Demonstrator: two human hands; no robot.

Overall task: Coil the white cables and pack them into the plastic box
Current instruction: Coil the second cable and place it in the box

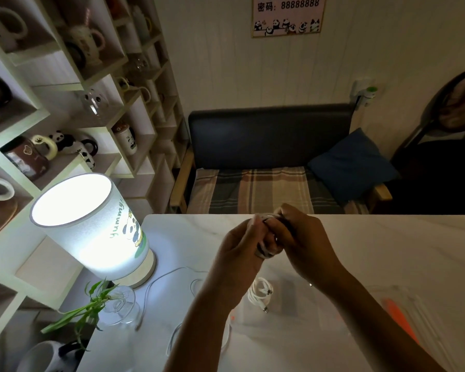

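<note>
Forearms fill the near edge of the marble table (387,245), and above them both hands are raised over its middle, close together. A white cable (266,249) is held between them as a small bundle of loops: the left hand (239,245) is curled round one side of it and the right hand (304,237) is wrapped round the other, so that only a few pale strands and the lower bend of the coil can be seen between the fingers. Whether the free end has been tucked in cannot be told. Below the hands, toward the near edge, the clear plastic box (293,318) is seen on the table, with one coiled cable (259,291) already laid inside it, its plugs showing. A transparent lid with an orange clip (403,320) lies just beside the box at the right edge. Toward the left edge, near the lit lamp (91,226) and the glass vase (118,307), loose cable (172,280) is still spread uncoiled across the surface. The task is judged to be partly done: one cable packed, one being wound, and at least one left to be coiled and packed.
</note>
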